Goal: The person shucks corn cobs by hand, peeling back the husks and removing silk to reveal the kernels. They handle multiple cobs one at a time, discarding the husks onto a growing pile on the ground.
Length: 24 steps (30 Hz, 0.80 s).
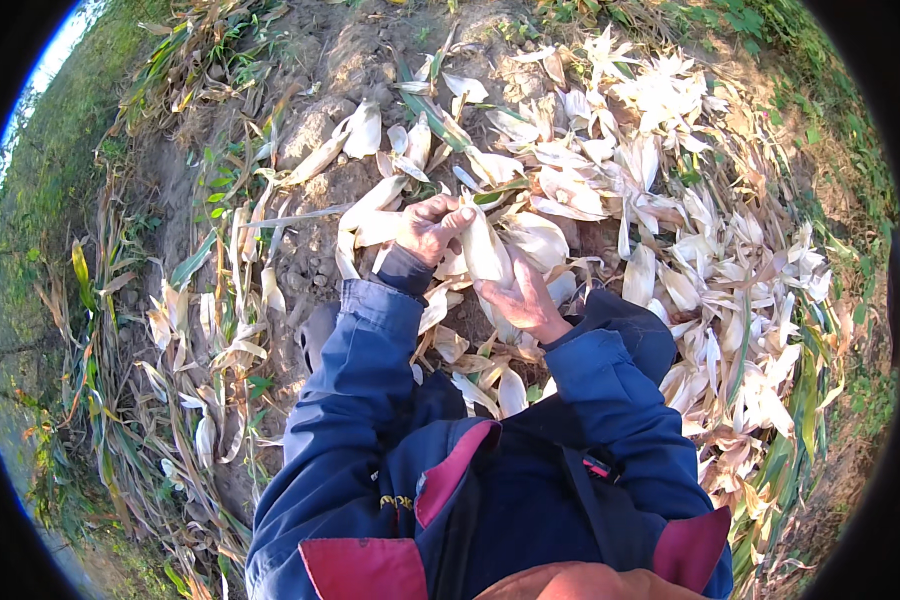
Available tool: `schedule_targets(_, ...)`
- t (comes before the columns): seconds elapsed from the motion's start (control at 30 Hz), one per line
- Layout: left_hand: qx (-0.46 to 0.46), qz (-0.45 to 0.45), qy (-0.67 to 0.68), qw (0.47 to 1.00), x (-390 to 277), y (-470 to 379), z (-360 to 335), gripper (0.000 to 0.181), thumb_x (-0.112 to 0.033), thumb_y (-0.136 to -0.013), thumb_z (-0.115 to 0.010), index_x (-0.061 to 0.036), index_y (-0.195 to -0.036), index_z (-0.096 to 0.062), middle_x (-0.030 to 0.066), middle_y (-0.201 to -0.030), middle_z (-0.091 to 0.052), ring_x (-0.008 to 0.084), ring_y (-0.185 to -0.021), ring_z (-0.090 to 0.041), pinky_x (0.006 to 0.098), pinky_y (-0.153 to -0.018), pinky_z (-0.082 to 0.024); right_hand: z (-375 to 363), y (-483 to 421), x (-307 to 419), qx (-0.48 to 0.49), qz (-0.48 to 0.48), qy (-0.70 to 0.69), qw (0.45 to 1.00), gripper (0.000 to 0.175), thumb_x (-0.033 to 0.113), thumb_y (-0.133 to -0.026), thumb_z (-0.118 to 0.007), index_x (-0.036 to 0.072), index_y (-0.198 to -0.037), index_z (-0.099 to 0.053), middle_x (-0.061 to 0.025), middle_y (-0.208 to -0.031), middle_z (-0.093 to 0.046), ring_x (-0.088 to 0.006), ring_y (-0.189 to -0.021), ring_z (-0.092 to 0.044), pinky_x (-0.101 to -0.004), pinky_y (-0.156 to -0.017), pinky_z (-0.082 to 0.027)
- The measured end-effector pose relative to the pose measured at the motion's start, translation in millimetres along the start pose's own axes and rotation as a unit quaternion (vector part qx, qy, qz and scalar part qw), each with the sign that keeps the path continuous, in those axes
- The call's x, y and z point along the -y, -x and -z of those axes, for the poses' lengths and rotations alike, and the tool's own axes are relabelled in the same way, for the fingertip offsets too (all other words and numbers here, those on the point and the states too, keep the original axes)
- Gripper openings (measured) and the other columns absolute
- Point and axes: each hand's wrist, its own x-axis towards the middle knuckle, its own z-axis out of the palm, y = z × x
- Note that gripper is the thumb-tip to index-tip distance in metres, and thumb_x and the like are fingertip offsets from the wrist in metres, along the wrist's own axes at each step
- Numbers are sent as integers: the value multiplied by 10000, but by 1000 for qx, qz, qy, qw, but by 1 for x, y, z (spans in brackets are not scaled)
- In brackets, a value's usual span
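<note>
A maize ear in its pale dry husk lies between my two hands, tilted with its tip away from me. My left hand pinches the husk near that tip with thumb and fingers. Around the lower part of the same ear, my right hand is closed, thumb on top. Any kernels are hidden under the leaves. Loose husk leaves are spread just left of my left hand. Another broad pale husk rests close behind my right hand.
A wide heap of dry husks stretches along my right side. Cut maize stalks and leaves lie in a row at the left. Bare, cloddy soil shows ahead, and green weeds grow along the right edge.
</note>
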Motion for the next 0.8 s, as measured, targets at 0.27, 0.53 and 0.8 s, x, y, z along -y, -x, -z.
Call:
schedule_targets(0.27,59,-54,-121,989,1,-9,1,216,-201,-932,-687,1,-1011,-681,-12,-861,-645,67,-791,-541,248,-716,-453,-11,-11,-7,16,-26,-45,999,649,399,-950,-660,-40,-1371,-433,-178,-1200,-596,-242,-1107,-569,-378,-969,-448)
schedule_targets(0.53,60,-10,-132,989,4,-5,4,214,-225,-942,-689,-23,-897,-631,-7,-766,-566,89,-737,-493,272,-668,-421,-8,-21,-10,-52,8,20,998,342,247,-1010,-567,11,-1258,-576,-158,-1018,-662,-259,-920,-627,-376,-832,-485)
schedule_targets(0.8,75,-134,-289,945,9,3,-6,229,-211,-873,-755,-19,-862,-632,48,-709,-561,133,-670,-494,319,-618,-426,6,-30,-17,-97,163,142,971,137,40,-893,-640,-29,-1010,-638,-192,-903,-636,-369,-794,-618,-389,-711,-502)
